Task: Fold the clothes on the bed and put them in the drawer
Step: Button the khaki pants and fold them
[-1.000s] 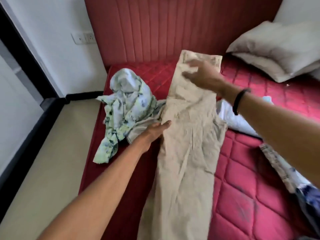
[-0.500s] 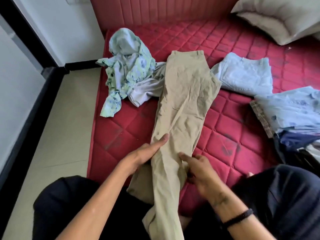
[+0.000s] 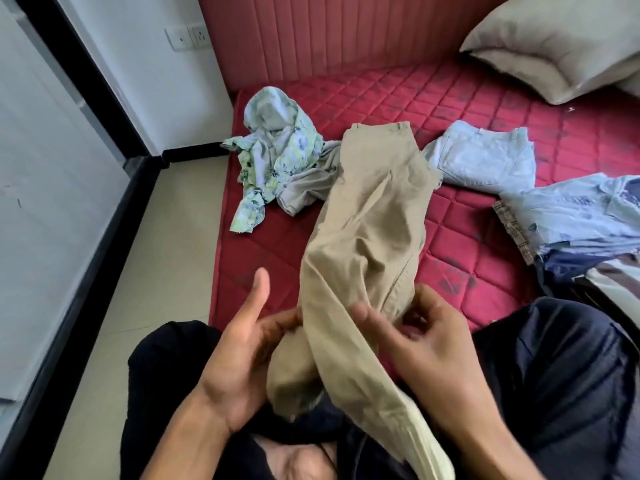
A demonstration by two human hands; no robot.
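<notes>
Fingers of the left hand curl under the legs of the khaki trousers, thumb raised, while the right hand pinches the cloth between thumb and fingers. Half a second earlier both hands lay flatter on the legs; now they lift them, likely to fold toward the waistband at 12 o'clock. Unfolded shirt waits at 10 o'clock on the bed, jeans at 1; no drawer shows.
</notes>
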